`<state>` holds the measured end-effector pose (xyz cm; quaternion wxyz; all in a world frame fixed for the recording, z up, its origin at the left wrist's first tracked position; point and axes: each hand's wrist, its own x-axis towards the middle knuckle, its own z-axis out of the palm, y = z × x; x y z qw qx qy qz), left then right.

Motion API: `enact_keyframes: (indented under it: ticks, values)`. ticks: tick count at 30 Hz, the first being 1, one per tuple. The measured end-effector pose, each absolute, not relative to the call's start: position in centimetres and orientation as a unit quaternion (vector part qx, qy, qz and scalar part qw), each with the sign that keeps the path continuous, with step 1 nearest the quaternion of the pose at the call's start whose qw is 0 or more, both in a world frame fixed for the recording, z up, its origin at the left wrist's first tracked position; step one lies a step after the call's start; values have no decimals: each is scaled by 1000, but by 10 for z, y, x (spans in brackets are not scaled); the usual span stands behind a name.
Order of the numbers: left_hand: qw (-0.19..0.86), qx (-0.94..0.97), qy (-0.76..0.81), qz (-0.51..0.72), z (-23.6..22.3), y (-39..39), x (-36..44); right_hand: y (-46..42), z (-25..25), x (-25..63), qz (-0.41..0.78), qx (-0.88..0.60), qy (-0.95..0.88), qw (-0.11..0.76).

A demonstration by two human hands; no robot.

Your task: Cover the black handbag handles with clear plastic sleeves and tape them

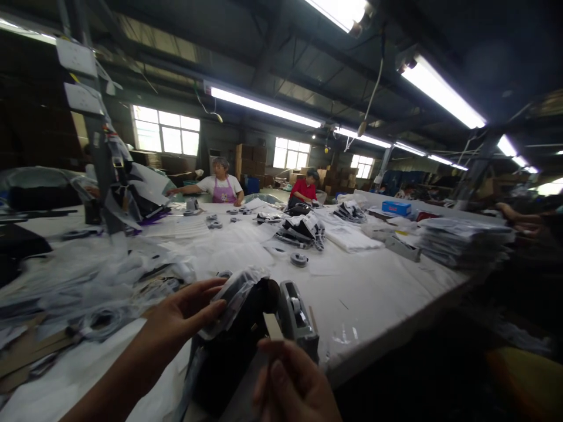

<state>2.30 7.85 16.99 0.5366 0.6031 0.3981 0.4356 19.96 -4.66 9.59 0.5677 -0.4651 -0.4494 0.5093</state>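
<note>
My left hand (193, 308) is closed round a clear plastic-wrapped grey-and-white bundle (235, 299), thumb on the near side and fingers behind it. Under and beside the bundle is a black item (224, 363), its kind hard to make out in the dark. My right hand (294, 378) pinches a flat cream-coloured strip (272, 326), which points up toward the black item. Just right of the strip stands a grey tape dispenser (299, 316) on the white table (365, 293).
Several coiled straps, one a dark coil (299, 259), lie farther off. Black-and-white goods (303, 228) are heaped mid-table. Plastic-wrapped packs (461, 240) are stacked at right, near a blue box (396, 207). A metal post (99, 146) rises at left. Two people work across the table.
</note>
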Motion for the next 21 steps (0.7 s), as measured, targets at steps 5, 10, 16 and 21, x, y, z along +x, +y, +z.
enact_keyframes:
  ticks: [5, 10, 16, 21]
  values:
    - [531, 584, 416, 452, 170, 77, 25, -1, 102, 212, 407, -531, -477, 570]
    - [540, 580, 404, 458, 165, 79, 23, 20, 123, 214, 313, -547, -603, 489]
    - [522, 612, 388, 450, 164, 74, 25, 43, 138, 206, 412, -485, -609, 474]
    - [518, 635, 377, 432, 169, 66, 27, 53, 146, 203, 439, -470, -590, 488]
